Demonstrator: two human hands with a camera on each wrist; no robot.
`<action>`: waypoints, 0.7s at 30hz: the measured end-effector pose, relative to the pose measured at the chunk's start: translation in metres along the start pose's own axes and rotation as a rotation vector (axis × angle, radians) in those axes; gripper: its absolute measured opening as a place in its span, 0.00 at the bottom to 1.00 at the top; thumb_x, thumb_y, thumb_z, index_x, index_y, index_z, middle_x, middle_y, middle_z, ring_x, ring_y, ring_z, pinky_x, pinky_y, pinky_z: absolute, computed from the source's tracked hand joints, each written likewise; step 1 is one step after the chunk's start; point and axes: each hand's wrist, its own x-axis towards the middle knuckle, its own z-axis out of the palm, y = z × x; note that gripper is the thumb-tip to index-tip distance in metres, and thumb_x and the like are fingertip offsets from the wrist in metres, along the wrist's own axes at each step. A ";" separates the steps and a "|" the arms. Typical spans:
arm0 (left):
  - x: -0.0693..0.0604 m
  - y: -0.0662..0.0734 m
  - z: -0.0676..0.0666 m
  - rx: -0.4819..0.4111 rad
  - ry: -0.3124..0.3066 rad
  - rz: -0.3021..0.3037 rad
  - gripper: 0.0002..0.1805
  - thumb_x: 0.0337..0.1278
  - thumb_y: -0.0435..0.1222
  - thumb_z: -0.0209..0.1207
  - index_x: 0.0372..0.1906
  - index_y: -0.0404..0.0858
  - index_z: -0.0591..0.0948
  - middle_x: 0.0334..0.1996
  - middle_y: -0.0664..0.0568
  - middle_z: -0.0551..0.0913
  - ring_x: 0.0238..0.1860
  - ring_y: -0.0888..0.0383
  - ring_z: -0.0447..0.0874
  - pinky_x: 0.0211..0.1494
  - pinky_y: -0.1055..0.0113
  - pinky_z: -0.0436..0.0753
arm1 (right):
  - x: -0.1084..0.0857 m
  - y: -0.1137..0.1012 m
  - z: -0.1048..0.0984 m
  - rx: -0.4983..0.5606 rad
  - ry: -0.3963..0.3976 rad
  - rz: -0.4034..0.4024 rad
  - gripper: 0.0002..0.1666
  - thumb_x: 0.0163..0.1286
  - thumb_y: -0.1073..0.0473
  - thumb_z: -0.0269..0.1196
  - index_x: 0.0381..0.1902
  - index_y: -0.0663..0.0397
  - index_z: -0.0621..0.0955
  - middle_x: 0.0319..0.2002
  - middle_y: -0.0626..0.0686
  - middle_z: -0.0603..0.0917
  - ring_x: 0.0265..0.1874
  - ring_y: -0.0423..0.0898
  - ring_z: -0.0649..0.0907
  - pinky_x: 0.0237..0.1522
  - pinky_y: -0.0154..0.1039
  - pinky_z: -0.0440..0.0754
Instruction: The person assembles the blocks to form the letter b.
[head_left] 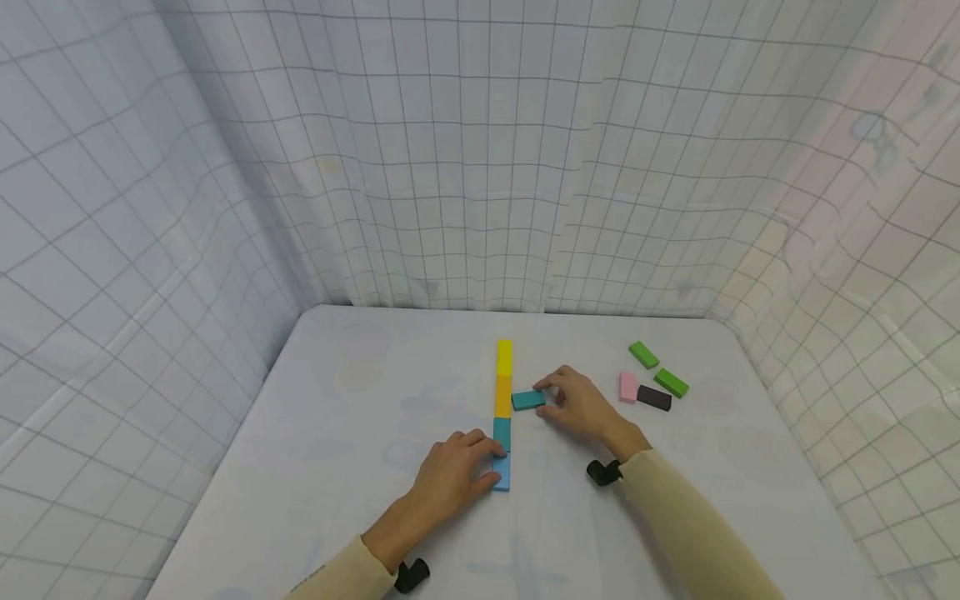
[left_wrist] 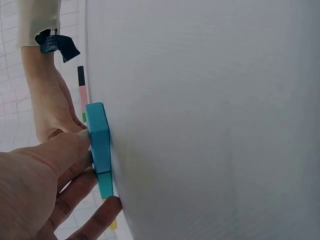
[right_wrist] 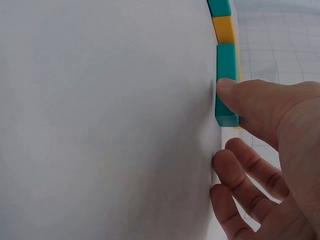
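Note:
A row of end-to-end blocks runs away from me in the head view: a light blue block [head_left: 502,477], a teal block [head_left: 502,432], an orange block [head_left: 503,396] and a yellow block [head_left: 505,357]. My left hand [head_left: 453,471] rests against the near end, thumb and fingertips touching the light blue block and its joint with the teal one. My right hand [head_left: 581,407] pinches the right end of a second teal block [head_left: 527,401] between thumb and forefinger. This block lies crosswise, its left end at the orange block. In the right wrist view, my thumb [right_wrist: 245,97] covers part of it.
To the right on the white table [head_left: 360,367] lie two green blocks, one farther back [head_left: 643,354] and one nearer [head_left: 671,382]. Beside them are a pink block [head_left: 627,387] and a black block [head_left: 654,398]. A gridded white curtain [head_left: 465,183] surrounds the table's back and sides.

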 end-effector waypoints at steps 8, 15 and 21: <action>0.000 0.000 0.001 -0.012 -0.005 -0.007 0.18 0.67 0.43 0.84 0.58 0.52 0.93 0.54 0.58 0.94 0.54 0.50 0.92 0.48 0.49 0.90 | -0.004 0.006 -0.002 -0.010 0.002 0.015 0.26 0.77 0.54 0.81 0.70 0.47 0.90 0.61 0.54 0.87 0.45 0.43 0.82 0.51 0.39 0.84; 0.000 0.000 0.001 -0.011 -0.011 -0.005 0.19 0.67 0.44 0.84 0.59 0.52 0.93 0.55 0.58 0.94 0.55 0.49 0.92 0.48 0.49 0.90 | -0.008 0.014 -0.005 -0.013 0.011 0.025 0.27 0.78 0.55 0.80 0.71 0.48 0.89 0.62 0.55 0.87 0.46 0.43 0.82 0.52 0.40 0.84; 0.000 -0.001 0.002 -0.011 -0.015 0.001 0.20 0.68 0.44 0.84 0.62 0.52 0.93 0.55 0.58 0.94 0.54 0.50 0.91 0.47 0.51 0.90 | -0.013 0.019 -0.009 -0.017 0.022 0.055 0.28 0.78 0.55 0.80 0.72 0.47 0.89 0.63 0.55 0.87 0.48 0.45 0.83 0.53 0.42 0.85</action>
